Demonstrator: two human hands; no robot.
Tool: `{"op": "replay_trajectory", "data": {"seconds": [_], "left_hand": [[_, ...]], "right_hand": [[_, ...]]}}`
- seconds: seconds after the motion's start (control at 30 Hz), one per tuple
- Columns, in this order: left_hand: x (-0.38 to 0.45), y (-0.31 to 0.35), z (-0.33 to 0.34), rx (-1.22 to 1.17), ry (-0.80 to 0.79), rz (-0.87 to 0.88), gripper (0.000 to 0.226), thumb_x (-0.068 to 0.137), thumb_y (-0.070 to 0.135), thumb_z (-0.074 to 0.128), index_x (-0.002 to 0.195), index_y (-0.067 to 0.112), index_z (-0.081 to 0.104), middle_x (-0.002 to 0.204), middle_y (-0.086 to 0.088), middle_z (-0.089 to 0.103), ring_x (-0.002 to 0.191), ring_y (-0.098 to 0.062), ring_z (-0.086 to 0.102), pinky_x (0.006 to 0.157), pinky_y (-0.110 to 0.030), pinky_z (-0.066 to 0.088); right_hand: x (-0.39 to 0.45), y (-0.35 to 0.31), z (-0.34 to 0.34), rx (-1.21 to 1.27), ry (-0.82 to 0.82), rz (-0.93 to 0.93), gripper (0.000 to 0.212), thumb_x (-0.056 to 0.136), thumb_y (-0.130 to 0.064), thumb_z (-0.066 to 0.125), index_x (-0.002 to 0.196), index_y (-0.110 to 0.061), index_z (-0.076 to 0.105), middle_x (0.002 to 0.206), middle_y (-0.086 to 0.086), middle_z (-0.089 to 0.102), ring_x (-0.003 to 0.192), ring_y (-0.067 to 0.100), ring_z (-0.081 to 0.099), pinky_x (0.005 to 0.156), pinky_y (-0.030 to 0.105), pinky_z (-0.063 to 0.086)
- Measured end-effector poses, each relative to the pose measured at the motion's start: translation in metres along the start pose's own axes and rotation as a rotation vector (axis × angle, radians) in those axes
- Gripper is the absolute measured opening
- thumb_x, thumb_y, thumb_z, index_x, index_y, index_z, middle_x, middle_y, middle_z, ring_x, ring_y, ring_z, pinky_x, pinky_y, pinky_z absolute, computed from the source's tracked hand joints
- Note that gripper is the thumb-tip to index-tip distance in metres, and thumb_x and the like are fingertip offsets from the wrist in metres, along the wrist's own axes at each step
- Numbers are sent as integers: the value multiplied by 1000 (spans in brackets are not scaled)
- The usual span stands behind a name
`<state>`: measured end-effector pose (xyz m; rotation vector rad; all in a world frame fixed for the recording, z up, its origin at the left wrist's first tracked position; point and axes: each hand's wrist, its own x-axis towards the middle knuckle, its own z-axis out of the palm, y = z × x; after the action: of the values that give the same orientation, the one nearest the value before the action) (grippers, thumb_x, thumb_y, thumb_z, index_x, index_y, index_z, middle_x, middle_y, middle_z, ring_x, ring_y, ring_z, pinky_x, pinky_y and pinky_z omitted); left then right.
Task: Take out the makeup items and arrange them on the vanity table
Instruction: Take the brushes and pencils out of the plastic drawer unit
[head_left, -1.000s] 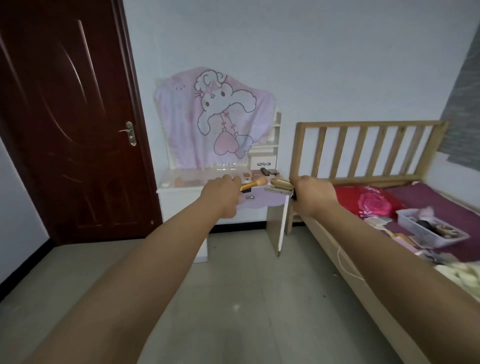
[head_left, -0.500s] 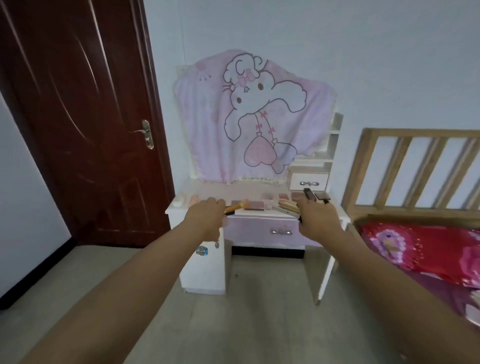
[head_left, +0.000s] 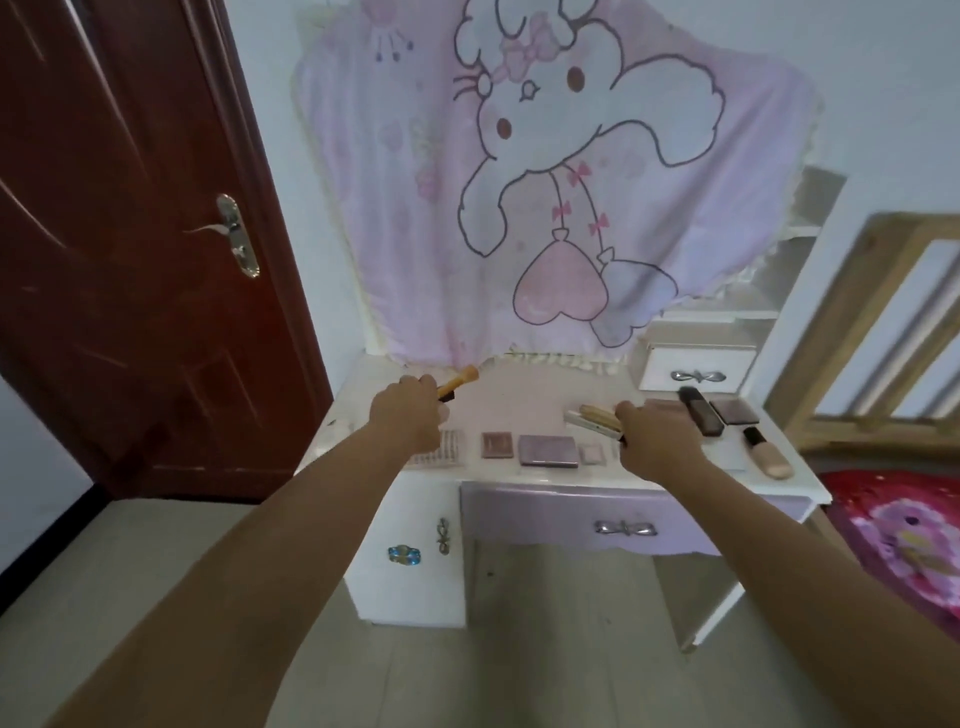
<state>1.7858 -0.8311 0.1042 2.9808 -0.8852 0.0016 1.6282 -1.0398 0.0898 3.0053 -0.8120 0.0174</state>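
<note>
Makeup brush (head_left: 459, 381) over the worktop (head_left: 524, 387).
Left hand (head_left: 409, 418) grips it; right hand (head_left: 655, 434) clutches gold-tipped tools (head_left: 593, 418) beside the palettes (head_left: 547, 450).

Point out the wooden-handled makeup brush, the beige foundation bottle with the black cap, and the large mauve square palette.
wooden-handled makeup brush (head_left: 459, 381), head view, handle.
beige foundation bottle with black cap (head_left: 770, 457), head view, body.
large mauve square palette (head_left: 548, 450), head view, lid centre.

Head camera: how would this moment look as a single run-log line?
left hand: holds brush | right hand: holds gold-and-white items | vanity table: palettes, bottle laid out
</note>
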Motion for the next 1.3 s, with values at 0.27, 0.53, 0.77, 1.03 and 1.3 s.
{"op": "replay_trajectory", "data": {"seconds": [0.27,0.53,0.77,1.03,1.3], "left_hand": [[146,51,90,-399,-314,-105,24,89,15,41,110,3,46,98,-9,46,87,-23,52,73,-33,47],[224,62,153,-802,-484,-399,8,89,10,42,92,5,47,83,-7,42,68,-21,47,55,-24,39],[268,19,183,-936,-562,-597,14,90,14,48,79,5,45,75,-6,48,61,-21,53,49,-25,42],[323,4,203,-1081,-506,-549,39,92,27,47,120,0,41,110,-13,55,87,-25,53,62,-27,42],[345,-4,210,-1039,-723,-239,43,96,21,42,135,4,36,135,-17,45,121,-30,45,95,-30,37]], "right_hand": [[164,-1,80,614,-275,258,19,82,-5,53,98,-6,42,82,7,47,70,23,53,49,24,40],[258,-40,161,1062,-508,472,31,81,-3,57,109,3,47,87,16,48,77,27,49,51,27,39],[301,-81,200,1083,-467,482,36,85,-5,55,119,2,43,81,11,49,68,23,50,49,27,40],[337,-110,225,1070,-298,662,44,81,-5,58,123,-3,43,112,19,56,93,35,58,82,45,52],[354,-112,217,1123,-36,846,53,89,-12,49,139,-11,30,129,14,49,98,20,49,85,30,41]]}}
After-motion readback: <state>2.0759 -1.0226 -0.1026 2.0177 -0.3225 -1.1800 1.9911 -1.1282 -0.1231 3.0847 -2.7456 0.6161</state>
